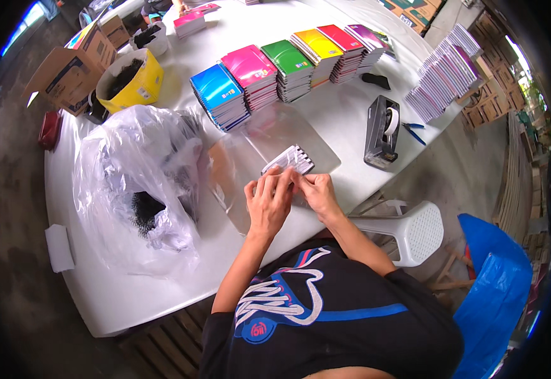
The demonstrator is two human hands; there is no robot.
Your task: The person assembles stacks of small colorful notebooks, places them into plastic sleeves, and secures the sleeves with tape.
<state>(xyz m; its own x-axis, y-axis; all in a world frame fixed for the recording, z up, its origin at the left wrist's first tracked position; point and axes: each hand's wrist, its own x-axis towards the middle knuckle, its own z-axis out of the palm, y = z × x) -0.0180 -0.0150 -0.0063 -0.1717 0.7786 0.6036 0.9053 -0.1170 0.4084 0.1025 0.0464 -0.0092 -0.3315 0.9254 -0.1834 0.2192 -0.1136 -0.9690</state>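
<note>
Both hands meet at the near edge of a small white block with dark spiral-like binding, perhaps a spiral notebook or a stack of them. It lies on clear plastic sheets in front of me. My left hand has its fingers bent and drawn together at the block's near side. The thumb and fingers of my right hand pinch right beside the left fingertips. What the fingertips hold is too small to make out.
Colourful stacks of spiral notebooks line the far side of the white table. A tape dispenser and blue-handled pliers sit at right, near piled notebooks. A plastic bag of black coils and a yellow bin stand left.
</note>
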